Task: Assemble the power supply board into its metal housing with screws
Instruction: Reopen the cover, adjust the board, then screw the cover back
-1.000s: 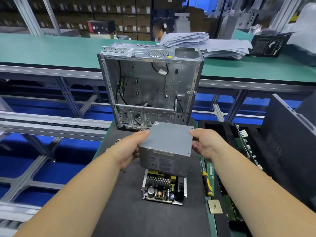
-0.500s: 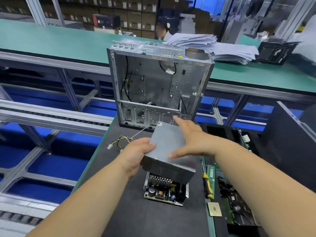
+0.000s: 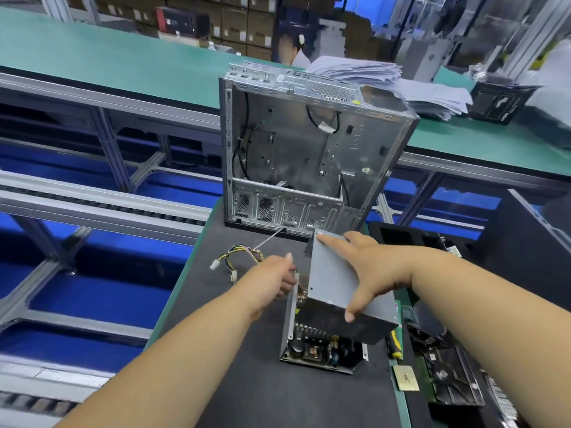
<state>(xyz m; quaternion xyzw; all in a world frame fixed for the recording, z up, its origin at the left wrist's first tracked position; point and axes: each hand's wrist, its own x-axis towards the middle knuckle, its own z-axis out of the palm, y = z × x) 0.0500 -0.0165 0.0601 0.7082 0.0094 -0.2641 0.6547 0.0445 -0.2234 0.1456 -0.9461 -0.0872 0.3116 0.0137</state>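
Gripping one housing cover (image 3: 333,273) with right hand (image 3: 375,270) fingers | left hand (image 3: 272,278) grip unclear | one board (image 3: 321,350)

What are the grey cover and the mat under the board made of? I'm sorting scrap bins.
The flat grey cover looks like painted or coated sheet metal: thin, with crisp folded edges and a dull sheen. The dark work mat looks like matte rubber or foam; which one is unclear.

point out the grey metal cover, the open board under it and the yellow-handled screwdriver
grey metal cover (image 3: 335,273), head view, on its flat top face
power supply board (image 3: 321,350), head view, on the exposed parts at its near end
yellow-handled screwdriver (image 3: 396,345), head view, on its handle
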